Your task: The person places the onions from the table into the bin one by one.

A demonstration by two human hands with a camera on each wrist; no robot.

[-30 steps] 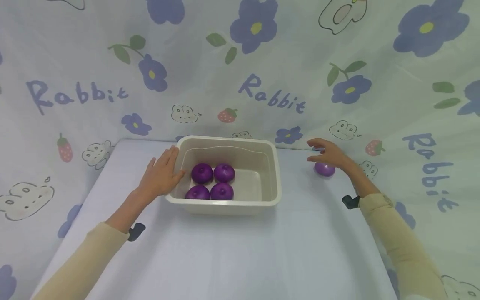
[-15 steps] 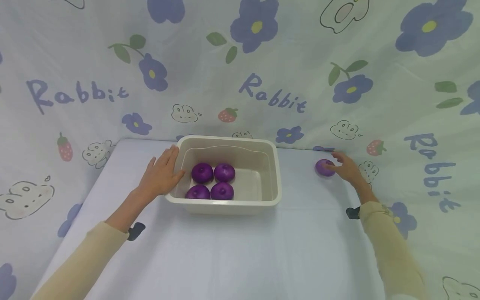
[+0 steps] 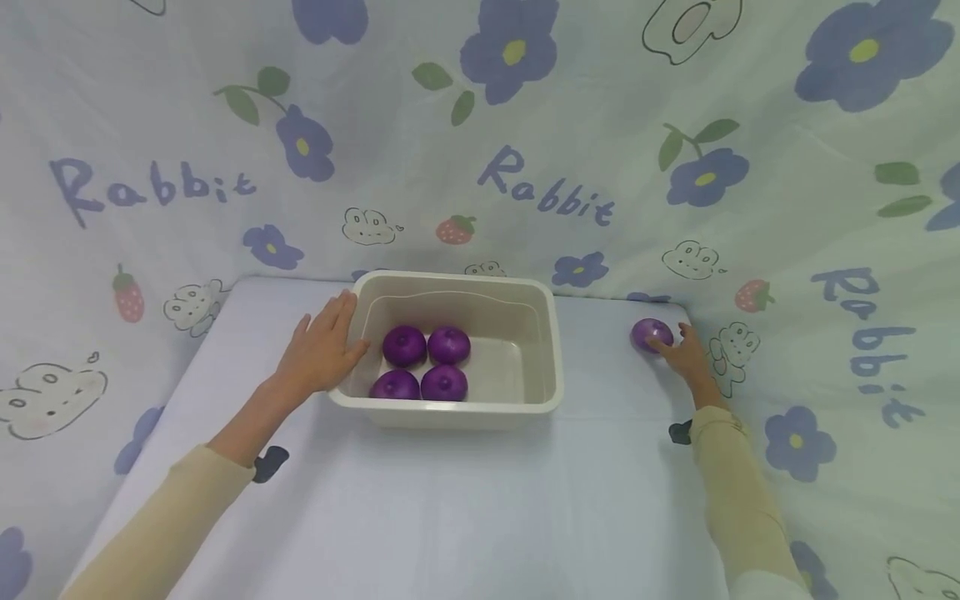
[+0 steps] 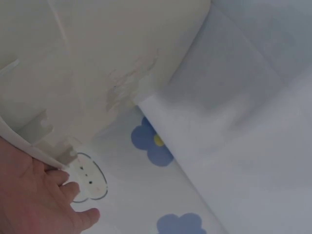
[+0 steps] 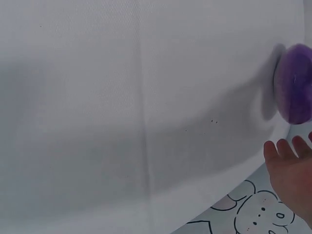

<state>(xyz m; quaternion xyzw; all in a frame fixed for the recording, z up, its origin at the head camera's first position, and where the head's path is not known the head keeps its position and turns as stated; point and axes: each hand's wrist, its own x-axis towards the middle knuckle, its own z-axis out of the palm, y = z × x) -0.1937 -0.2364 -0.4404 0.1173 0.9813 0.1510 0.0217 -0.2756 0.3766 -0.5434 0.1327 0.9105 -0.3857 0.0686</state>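
Note:
My left hand [image 3: 321,346] rests with straight fingers on the left rim of a cream plastic bin [image 3: 450,407]. In the left wrist view the same hand [image 4: 34,195] lies along the bin's edge, beside its outer wall [image 4: 102,53]. Several purple onions [image 3: 444,382] sit grouped in the bin's left half. Another purple onion [image 3: 649,332] lies on the table to the right. Close by its right side is my right hand [image 3: 686,357], thumb overlapping the onion in the head view. Seen from the right wrist, the fingers [image 5: 284,149] are spread just short of it.
A white cloth covers the table [image 3: 480,500]. Behind and on both sides hangs a curtain [image 3: 420,150] with flowers, rabbits and lettering. The lone onion is near the table's back right corner.
My right hand has come down from above the lone onion, swung round to its right side and closed in. The onion has hardly shifted; my left hand stays on the bin.

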